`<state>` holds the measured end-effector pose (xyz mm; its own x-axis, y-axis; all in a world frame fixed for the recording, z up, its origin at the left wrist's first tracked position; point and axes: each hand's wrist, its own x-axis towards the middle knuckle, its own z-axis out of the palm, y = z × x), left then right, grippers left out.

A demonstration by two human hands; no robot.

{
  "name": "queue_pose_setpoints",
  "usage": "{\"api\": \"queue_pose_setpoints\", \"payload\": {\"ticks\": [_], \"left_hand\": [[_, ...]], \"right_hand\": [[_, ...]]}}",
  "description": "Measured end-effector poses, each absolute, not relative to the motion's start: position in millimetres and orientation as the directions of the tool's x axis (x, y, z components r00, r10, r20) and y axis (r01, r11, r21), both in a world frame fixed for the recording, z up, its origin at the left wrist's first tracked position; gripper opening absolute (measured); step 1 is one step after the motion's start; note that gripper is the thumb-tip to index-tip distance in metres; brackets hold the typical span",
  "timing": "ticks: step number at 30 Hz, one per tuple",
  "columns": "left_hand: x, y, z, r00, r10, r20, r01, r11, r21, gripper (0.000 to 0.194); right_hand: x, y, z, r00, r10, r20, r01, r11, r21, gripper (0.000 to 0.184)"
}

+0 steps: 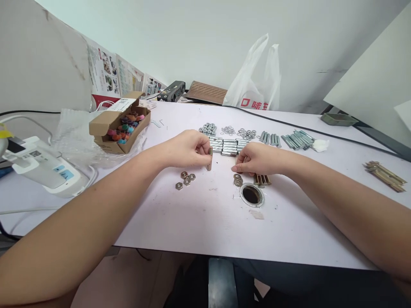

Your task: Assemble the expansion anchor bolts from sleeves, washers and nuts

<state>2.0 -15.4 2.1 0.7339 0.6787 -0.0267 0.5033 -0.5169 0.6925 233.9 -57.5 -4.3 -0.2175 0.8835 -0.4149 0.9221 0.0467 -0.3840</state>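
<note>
My left hand (188, 149) is closed on a short brass-coloured bolt (209, 160) held upright with its lower end on the white table (199, 214). Several loose hex nuts (185, 179) lie just below that hand. My right hand (257, 159) rests palm down with its fingers curled, the fingertips touching the table right above a few flat washers (238, 179). Brass-coloured bolts (262, 179) lie under its heel. What its fingers pinch, if anything, is hidden.
A round cable hole (252, 194) sits below the right hand. Behind the hands are rows of silver sleeves (228, 146), nuts (208, 128), washers (246, 134) and bolts (297, 139). An open cardboard box (119, 124) stands left, a white device (45, 167) far left, brass bolts (385, 175) far right.
</note>
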Motion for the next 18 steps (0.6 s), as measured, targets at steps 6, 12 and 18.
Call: {"api": "queue_pose_setpoints", "payload": {"ticks": [6,12,18], "left_hand": [[10,-21,-1,0.724,0.688,0.047,0.466,-0.538,0.703,0.005],[11,-21,-2,0.724,0.689,0.014,0.477,-0.516,0.711,0.007],[9,-20,-1,0.732,0.682,-0.007,0.475,-0.502,0.723,0.008]], "right_hand": [[242,-62,-3,-0.218,0.933,-0.285,0.922,0.102,-0.374,0.029],[246,-60,-2,-0.263,0.916,-0.301,0.911,0.134,-0.389,0.019],[243,-63,7,-0.268,0.924,-0.272,0.856,0.099,-0.507,0.026]]}}
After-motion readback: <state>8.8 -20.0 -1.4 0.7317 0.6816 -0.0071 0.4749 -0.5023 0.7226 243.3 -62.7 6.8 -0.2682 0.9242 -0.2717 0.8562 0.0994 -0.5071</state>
